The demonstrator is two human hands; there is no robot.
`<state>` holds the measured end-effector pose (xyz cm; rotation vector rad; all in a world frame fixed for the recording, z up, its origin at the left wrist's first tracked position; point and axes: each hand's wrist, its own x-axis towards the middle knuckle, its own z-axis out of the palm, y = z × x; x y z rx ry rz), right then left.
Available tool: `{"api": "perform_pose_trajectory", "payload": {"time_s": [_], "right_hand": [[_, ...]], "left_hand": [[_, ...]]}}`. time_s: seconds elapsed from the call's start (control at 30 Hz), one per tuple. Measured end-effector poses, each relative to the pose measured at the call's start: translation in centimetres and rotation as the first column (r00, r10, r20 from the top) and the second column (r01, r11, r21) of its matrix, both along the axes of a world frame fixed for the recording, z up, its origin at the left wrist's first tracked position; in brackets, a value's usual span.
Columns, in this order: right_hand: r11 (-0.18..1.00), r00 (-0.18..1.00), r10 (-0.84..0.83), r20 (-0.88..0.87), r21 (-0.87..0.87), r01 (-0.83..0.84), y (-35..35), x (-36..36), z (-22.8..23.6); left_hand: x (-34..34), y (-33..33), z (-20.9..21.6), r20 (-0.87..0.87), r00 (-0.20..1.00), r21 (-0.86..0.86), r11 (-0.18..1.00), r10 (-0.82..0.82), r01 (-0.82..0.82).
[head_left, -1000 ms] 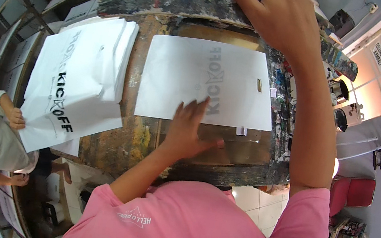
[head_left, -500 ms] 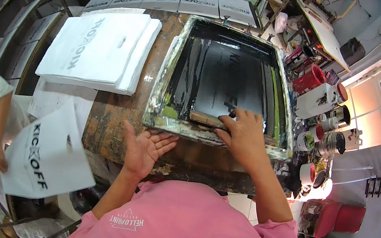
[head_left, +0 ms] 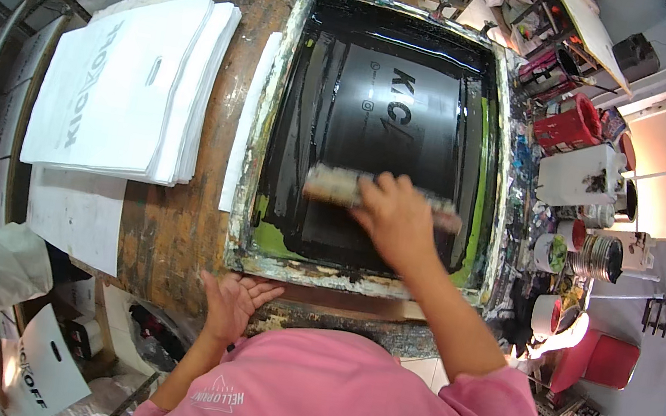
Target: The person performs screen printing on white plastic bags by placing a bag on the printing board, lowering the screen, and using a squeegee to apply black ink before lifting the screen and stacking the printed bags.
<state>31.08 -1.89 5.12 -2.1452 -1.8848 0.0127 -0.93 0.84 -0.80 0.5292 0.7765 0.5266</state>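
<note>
One right hand [head_left: 397, 218] grips squeegee [head_left: 378, 195] mid-screen [head_left: 278, 112], seemingly near the frame's front edge.

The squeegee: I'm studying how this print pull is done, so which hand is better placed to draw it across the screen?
Right. The right hand grips the squeegee on the black inked mesh inside the screen frame. The left hand lies open, palm up, at the table's near edge, outside the frame.
</note>
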Motion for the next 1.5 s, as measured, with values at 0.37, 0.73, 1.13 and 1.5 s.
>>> {"api": "perform_pose_trajectory", "payload": {"time_s": [0.37,0.73,1.13,1.5], "right_hand": [[0.998,0.991,0.017,0.136,0.051,-0.024,18.8,17.9,-0.1],[0.998,0.982,-0.057,0.183,0.021,0.054,19.1,16.3,0.3],[0.99,0.996,0.006,0.089,-0.143,0.007,-5.4,-4.3,3.7],[0.98,0.933,-0.128,0.335,0.185,0.068,-7.1,-7.4,12.1]], "left_hand": [[-0.7,0.4,-0.4,0.127,0.991,0.055,0.998,-0.03,0.023],[-2.1,0.6,-3.9,0.502,0.855,0.053,0.991,-0.129,0.119],[-1.2,1.1,-3.6,0.523,0.831,0.121,0.982,-0.188,0.146],[0.4,2.4,5.2,0.593,0.756,0.353,0.933,-0.276,0.064]]}}
